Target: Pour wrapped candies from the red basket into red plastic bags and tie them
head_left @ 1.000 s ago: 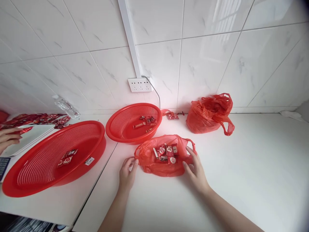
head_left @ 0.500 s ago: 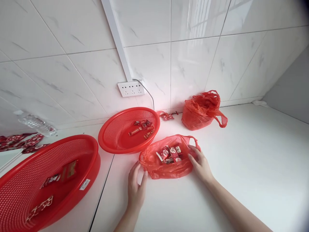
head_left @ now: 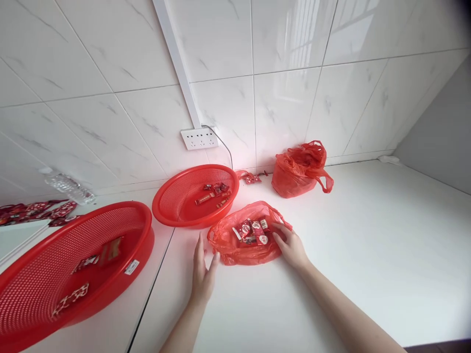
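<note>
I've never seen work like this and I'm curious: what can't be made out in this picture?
All in the head view:
Large basket: its left end is cut off by the picture's left edge.
Label on that basket: print too small to read.
Rear red bag: inside hidden by its own crumpled plastic.
Open red bag: bottom partly hidden by packets.
</note>
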`<state>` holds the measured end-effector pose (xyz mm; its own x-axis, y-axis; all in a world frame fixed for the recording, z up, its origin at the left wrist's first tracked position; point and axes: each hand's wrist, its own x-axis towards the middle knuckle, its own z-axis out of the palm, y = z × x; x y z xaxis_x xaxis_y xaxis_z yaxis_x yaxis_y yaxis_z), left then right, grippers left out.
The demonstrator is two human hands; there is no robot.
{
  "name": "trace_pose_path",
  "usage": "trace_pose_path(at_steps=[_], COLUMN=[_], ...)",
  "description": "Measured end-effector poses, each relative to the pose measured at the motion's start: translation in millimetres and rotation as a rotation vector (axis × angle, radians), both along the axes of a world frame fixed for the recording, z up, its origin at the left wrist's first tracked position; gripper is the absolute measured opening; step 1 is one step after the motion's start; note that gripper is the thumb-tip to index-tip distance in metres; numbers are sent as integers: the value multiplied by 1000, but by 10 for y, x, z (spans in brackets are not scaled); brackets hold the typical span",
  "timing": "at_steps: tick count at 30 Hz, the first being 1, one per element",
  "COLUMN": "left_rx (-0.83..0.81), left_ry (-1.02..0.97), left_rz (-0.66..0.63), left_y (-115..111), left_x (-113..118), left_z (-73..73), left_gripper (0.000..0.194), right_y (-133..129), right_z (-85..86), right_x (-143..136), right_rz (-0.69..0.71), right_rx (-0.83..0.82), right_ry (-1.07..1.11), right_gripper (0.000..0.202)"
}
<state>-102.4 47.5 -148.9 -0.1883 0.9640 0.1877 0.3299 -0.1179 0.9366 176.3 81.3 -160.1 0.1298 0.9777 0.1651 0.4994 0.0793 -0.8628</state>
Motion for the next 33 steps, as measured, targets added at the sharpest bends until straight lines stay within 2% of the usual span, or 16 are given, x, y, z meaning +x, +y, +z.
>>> trace_pose_path(at_steps=[5, 9, 14, 18, 25, 33], left_rx=[13, 2, 42, 93, 178, 137], left_ry=[-64, 4, 117, 200, 283, 162], left_rz=[64, 78, 37, -44, -91, -110], left_y=[34, 62, 74, 89, 78, 74], left_x=[6, 3, 11, 43, 49, -38], left_z=[-3, -23, -2, 46, 38, 46], left_gripper=[64, 57, 43, 36, 30, 32], right_y=[6, 8, 22, 38, -8, -96], right_z=[-7, -13, -25, -49, -53, 75], right_x=[8, 9, 12, 35, 127, 224], right_rz=[6, 25, 33, 69, 96, 45], right_rx=[36, 79, 92, 103, 68, 87], right_ry=[14, 13, 2, -9, -1, 86], right_gripper=[36, 30, 27, 26, 38, 41])
